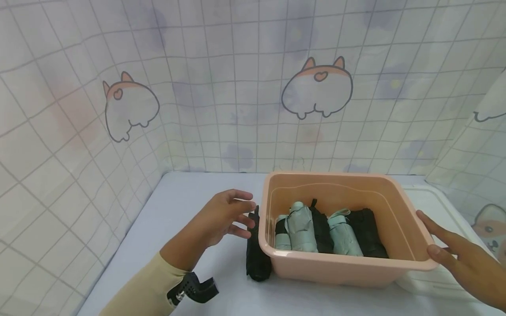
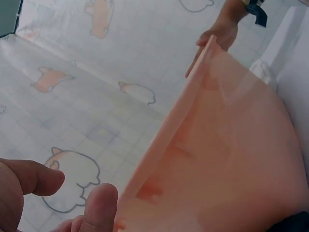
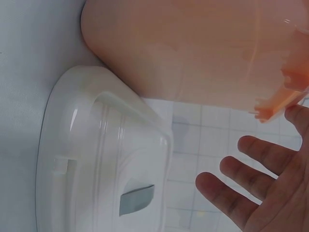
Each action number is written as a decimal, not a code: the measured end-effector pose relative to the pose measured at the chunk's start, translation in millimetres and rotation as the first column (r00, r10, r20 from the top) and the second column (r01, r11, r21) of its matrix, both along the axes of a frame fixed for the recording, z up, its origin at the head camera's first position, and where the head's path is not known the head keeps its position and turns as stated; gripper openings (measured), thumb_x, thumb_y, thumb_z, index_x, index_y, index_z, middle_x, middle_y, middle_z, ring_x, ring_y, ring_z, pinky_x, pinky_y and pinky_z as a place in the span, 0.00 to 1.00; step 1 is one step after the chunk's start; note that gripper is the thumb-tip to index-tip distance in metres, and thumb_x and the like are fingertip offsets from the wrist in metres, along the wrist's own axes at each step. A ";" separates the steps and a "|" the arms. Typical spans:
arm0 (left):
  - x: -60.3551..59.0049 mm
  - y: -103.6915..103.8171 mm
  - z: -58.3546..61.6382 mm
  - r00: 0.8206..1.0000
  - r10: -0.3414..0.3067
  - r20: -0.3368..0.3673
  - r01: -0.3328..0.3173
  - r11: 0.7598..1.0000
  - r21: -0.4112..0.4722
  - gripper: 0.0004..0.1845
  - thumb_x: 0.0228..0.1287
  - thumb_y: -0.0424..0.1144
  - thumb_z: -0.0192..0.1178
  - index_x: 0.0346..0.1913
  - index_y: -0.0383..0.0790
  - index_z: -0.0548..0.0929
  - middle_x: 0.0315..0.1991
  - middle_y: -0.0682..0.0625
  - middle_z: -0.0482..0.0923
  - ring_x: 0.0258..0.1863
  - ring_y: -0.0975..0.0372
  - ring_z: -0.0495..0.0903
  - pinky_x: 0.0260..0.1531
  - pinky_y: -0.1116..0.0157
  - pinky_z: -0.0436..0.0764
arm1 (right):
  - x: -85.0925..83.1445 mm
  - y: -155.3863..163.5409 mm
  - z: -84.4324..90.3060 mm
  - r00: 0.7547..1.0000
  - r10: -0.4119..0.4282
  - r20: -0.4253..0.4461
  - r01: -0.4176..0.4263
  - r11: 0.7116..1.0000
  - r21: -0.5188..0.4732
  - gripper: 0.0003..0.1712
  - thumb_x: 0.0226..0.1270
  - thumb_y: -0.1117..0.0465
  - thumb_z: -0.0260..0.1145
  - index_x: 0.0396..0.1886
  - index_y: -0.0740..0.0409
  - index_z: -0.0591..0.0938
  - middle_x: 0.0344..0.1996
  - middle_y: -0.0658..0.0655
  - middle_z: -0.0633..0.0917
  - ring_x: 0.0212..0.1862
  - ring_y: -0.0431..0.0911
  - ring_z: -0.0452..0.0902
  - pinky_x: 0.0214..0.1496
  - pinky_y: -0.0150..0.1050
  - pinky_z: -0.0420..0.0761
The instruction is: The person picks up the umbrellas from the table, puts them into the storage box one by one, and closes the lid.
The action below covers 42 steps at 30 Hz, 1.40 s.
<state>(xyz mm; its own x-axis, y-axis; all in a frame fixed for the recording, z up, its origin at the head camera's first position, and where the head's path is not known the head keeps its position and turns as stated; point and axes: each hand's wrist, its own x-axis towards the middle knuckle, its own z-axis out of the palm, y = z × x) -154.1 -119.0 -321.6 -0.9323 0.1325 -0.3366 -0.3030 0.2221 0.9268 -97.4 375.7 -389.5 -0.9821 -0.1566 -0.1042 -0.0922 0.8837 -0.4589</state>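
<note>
A peach plastic storage bin (image 1: 332, 272) stands on the white table, with several folded umbrellas inside. Pale green umbrellas (image 1: 302, 228) and black ones (image 1: 365, 232) lie side by side in it. Another black folded umbrella (image 1: 258, 259) lies outside, along the bin's left wall. Over its far end hovers my left hand (image 1: 229, 215), fingers loosely bent and apart, close to the left rim and holding nothing. At the bin's right rim is my right hand (image 1: 466, 259); in the right wrist view a fingertip touches the rim while the other fingers (image 3: 246, 179) spread free.
A white plastic lid (image 3: 96, 159) with a grey latch (image 3: 136, 199) lies to the right of the bin, partly beneath its right side in the head view. Behind and at both sides hangs a white gridded curtain (image 1: 221, 109) with cartoon animals. The white tabletop (image 1: 178, 206) extends left of the bin.
</note>
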 end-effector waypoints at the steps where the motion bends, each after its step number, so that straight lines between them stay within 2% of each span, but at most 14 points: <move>1: -0.3 -2.4 -2.0 1.000 0.007 -0.002 -0.007 1.000 -0.004 0.25 0.68 0.44 0.67 0.65 0.42 0.76 0.51 0.41 0.81 0.40 0.47 0.87 0.34 0.53 0.89 | 0.0 -0.2 0.2 1.000 -0.002 0.001 0.002 1.000 0.000 0.41 0.84 0.43 0.44 0.83 0.49 0.36 0.69 0.87 0.58 0.44 0.68 0.82 0.31 0.71 0.79; 9: -2.7 -17.8 -15.1 0.999 0.040 0.012 -0.040 0.999 -0.009 0.25 0.69 0.46 0.68 0.65 0.42 0.76 0.52 0.41 0.81 0.42 0.47 0.87 0.35 0.54 0.88 | -0.1 -0.5 2.3 1.000 -0.004 0.006 0.004 1.000 0.006 0.42 0.84 0.41 0.44 0.83 0.48 0.35 0.68 0.87 0.58 0.43 0.70 0.82 0.30 0.71 0.79; 17: -1.9 -23.1 -25.5 0.997 0.046 0.056 -0.046 0.999 -0.007 0.25 0.69 0.45 0.67 0.65 0.41 0.76 0.53 0.40 0.80 0.40 0.51 0.87 0.36 0.56 0.88 | 3.7 0.5 2.2 1.000 0.007 -0.001 -0.007 1.000 0.012 0.42 0.84 0.44 0.46 0.83 0.43 0.35 0.68 0.86 0.61 0.42 0.63 0.83 0.27 0.65 0.80; 23: 0.3 -27.3 -39.4 0.996 0.041 0.073 -0.039 0.999 -0.024 0.26 0.69 0.46 0.68 0.65 0.39 0.77 0.52 0.41 0.81 0.39 0.51 0.87 0.38 0.57 0.88 | 3.3 -0.7 2.2 1.000 0.004 -0.005 -0.004 1.000 0.003 0.42 0.84 0.44 0.46 0.84 0.45 0.36 0.68 0.86 0.60 0.42 0.66 0.83 0.28 0.67 0.80; 32: 0.1 -37.5 -64.8 0.994 0.000 0.107 0.001 1.000 -0.007 0.24 0.71 0.43 0.64 0.64 0.34 0.76 0.57 0.36 0.79 0.48 0.44 0.85 0.41 0.56 0.88 | 1.2 -0.8 2.5 1.000 -0.006 0.022 0.006 1.000 0.018 0.42 0.84 0.42 0.45 0.83 0.47 0.35 0.68 0.87 0.59 0.42 0.65 0.83 0.28 0.67 0.80; 37: 0.6 -39.9 -75.1 0.992 -0.012 0.124 0.011 1.000 0.016 0.24 0.72 0.43 0.64 0.63 0.33 0.76 0.57 0.35 0.79 0.49 0.44 0.85 0.42 0.55 0.88 | 2.1 -0.4 1.8 1.000 -0.003 0.004 0.003 1.000 0.014 0.42 0.84 0.43 0.46 0.83 0.46 0.35 0.68 0.86 0.60 0.42 0.65 0.83 0.29 0.69 0.79; 42: 0.2 -39.2 -83.5 0.990 -0.011 0.144 0.011 1.000 0.000 0.26 0.70 0.44 0.67 0.63 0.32 0.76 0.57 0.37 0.80 0.50 0.46 0.85 0.42 0.53 0.87 | 4.5 1.1 0.2 0.999 0.012 -0.036 -0.012 1.000 -0.002 0.41 0.84 0.45 0.47 0.84 0.43 0.36 0.69 0.86 0.59 0.43 0.71 0.82 0.29 0.70 0.78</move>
<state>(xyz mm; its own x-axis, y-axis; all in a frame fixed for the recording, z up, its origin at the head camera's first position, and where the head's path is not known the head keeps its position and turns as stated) -153.8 -158.3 -405.1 -0.8726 0.1426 -0.4671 -0.4306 0.2266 0.8736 -92.9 376.8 -389.3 -0.9833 -0.1687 -0.0683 -0.1195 0.8813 -0.4573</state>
